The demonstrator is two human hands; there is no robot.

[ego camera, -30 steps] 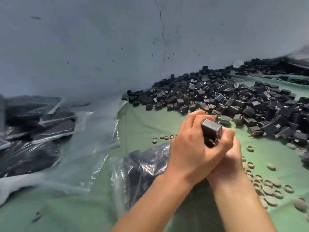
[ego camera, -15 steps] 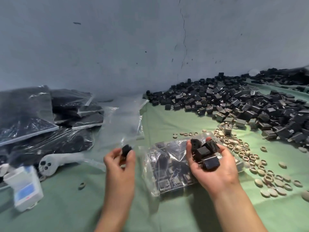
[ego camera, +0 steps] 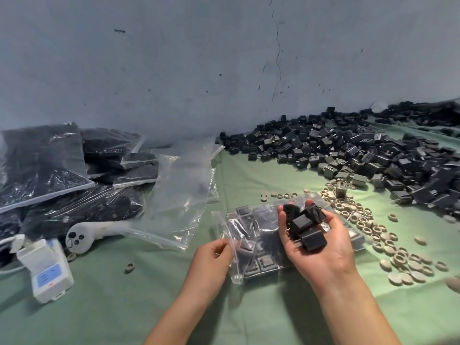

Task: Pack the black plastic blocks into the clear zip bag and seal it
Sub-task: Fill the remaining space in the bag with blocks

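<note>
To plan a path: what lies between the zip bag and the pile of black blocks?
Scattered beige rings and discs on the green cloth, as the head view shows.

surface: green cloth [ego camera: 149, 307]; right: black blocks [ego camera: 361, 155], beige rings [ego camera: 361, 220]; centre: clear zip bag [ego camera: 256, 245]; left: filled bags [ego camera: 62, 175], white box [ego camera: 47, 267]

left hand [ego camera: 211, 257], right hand [ego camera: 323, 255], 2 forearms [ego camera: 348, 307] bare.

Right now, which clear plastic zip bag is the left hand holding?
The partly filled clear zip bag nearest you: the left hand pinches its open edge. The empty clear bags and the stacked full bags further left lie untouched.
</note>
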